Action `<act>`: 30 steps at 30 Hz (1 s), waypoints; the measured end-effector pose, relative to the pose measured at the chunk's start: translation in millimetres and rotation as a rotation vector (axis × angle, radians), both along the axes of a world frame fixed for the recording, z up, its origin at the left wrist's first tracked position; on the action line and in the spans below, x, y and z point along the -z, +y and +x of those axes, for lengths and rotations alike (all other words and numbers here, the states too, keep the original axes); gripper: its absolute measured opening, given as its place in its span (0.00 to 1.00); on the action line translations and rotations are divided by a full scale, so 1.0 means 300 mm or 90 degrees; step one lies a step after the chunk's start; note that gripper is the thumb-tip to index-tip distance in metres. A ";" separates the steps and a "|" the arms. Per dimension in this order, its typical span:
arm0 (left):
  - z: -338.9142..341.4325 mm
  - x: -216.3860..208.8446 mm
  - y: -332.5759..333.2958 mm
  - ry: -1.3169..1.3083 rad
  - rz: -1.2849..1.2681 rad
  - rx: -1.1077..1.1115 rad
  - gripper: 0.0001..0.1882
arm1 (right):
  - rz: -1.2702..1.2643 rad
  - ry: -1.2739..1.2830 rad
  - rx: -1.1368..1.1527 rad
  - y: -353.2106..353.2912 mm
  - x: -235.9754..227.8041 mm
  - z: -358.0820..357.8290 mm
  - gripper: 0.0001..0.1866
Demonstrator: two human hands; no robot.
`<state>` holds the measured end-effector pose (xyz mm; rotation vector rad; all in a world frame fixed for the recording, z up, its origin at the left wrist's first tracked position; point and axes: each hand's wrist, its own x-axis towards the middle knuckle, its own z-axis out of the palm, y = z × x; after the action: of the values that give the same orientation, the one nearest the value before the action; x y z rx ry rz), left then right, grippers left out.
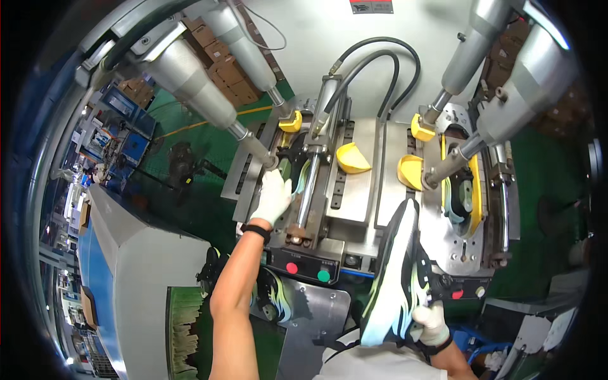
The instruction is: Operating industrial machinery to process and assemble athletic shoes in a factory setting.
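Note:
My left hand, in a white glove, reaches into the left station of a press, just below the tip of a metal rod. Its fingers curl beside a green block on a dark shoe; what they grip is hidden. At the lower right my gloved right hand is closed on the heel end of a sports shoe. That shoe is tilted on its side, toe pointing away, its white and light-blue sole showing. Another shoe sits in the right station, inside a yellow-edged cradle.
One loose yellow pad lies on the middle plate; another yellow pad is by the right front rod. Red and green buttons face me. More shoes stand lower left. Thick cylinders slant down from above.

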<state>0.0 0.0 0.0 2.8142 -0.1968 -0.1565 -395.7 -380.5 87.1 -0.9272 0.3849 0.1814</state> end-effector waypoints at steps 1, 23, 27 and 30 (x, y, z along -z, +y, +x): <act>0.009 0.025 -0.021 -0.057 -0.012 -0.031 0.54 | 0.035 -0.002 0.009 0.009 0.004 -0.036 0.37; -0.276 -0.483 0.193 -0.366 -0.198 -0.144 0.30 | -0.107 -0.056 -0.116 0.331 -0.171 0.501 0.31; -0.776 -0.446 0.358 -0.416 -0.286 -0.231 0.27 | -0.100 -0.268 -0.177 0.612 0.057 0.999 0.13; -1.181 -0.322 0.435 -0.292 -0.289 -0.422 0.28 | -0.180 -0.013 -0.287 0.860 0.077 1.362 0.07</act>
<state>-354.3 130.4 96.5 2.2699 0.5324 0.6044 12.8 -122.4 64.0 -1.2869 0.1797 0.5393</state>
